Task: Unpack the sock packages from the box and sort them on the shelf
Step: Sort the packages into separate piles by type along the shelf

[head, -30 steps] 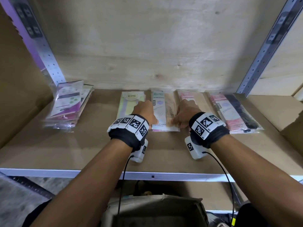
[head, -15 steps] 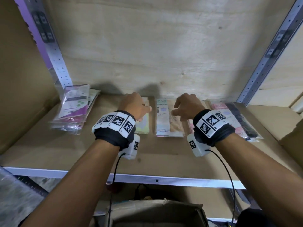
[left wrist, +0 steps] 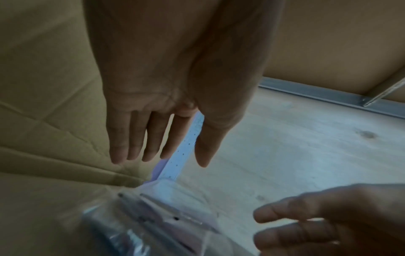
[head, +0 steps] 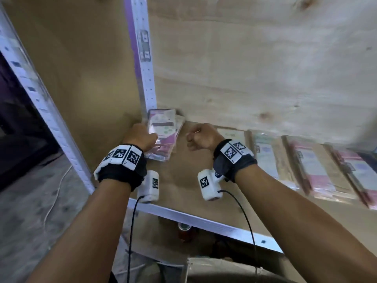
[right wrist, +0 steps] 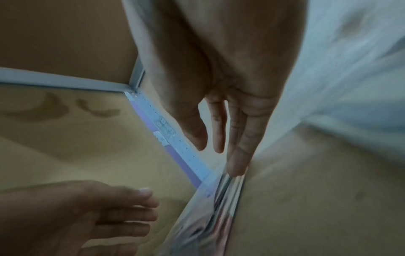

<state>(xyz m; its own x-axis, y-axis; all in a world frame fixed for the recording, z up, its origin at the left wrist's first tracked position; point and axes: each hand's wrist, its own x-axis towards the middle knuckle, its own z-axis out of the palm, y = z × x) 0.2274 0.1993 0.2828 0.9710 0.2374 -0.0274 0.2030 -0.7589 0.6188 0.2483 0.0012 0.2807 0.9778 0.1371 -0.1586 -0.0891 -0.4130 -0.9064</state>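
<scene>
Glossy clear-plastic sock packages on matt wooden shelf, perforated metal upright.

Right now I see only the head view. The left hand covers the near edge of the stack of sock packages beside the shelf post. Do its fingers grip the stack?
Observer: No. The left wrist view shows the left hand with fingers straight, pointing toward the stack and holding nothing.
Operator: And the right hand? For me it looks like a fist.
Observer: It is no fist. In the right wrist view its fingers are straight and point down at the stack's edge. Whether they touch it, I cannot tell.
</scene>
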